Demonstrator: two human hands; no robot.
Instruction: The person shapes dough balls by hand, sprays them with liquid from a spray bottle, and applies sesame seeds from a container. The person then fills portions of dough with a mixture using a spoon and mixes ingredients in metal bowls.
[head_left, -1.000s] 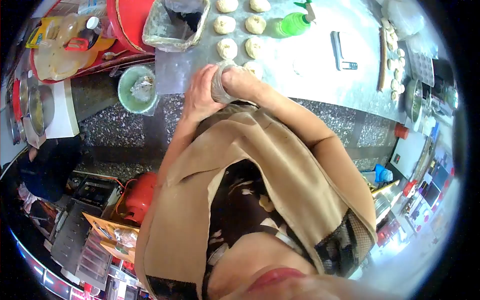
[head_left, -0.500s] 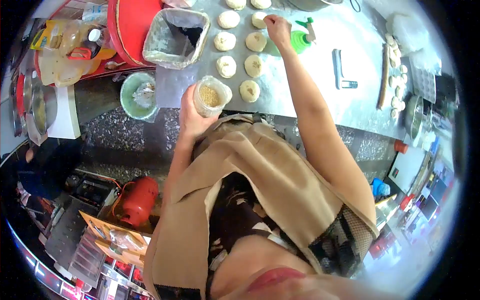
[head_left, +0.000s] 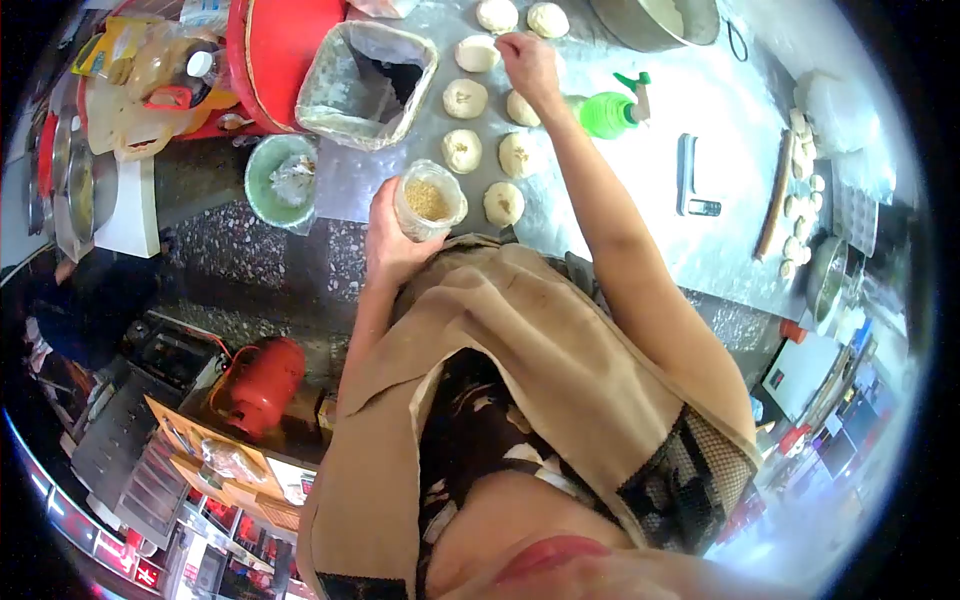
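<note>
My left hand (head_left: 392, 235) is wrapped round a clear plastic jar (head_left: 408, 218) of pale seeds, like sesame (head_left: 428, 200), held at the near table edge. My right hand (head_left: 530, 68) reaches far over the metal table, its fingertips pinched together beside a flat dough round (head_left: 478, 53). Whatever sits in that pinch is too small to see. Two columns of dough rounds run along the table. Nearer ones, such as this dough round (head_left: 503, 203), carry small patches of seeds on top. The right hand and forearm partly hide rounds in the right column.
A plastic-lined bin (head_left: 425, 90) stands left of the dough, with a green bucket (head_left: 265, 205) below it. Right of my arm are a green spray bottle (head_left: 607, 115) and a dark-handled tool (head_left: 688, 175). A dough rope (head_left: 775, 215) with small pieces lies far right; a metal pot (head_left: 655, 22) is behind.
My right hand has moved left, from a round in the right column to one in the left column. The left hand still holds the jar. The whole view has shifted slightly.
</note>
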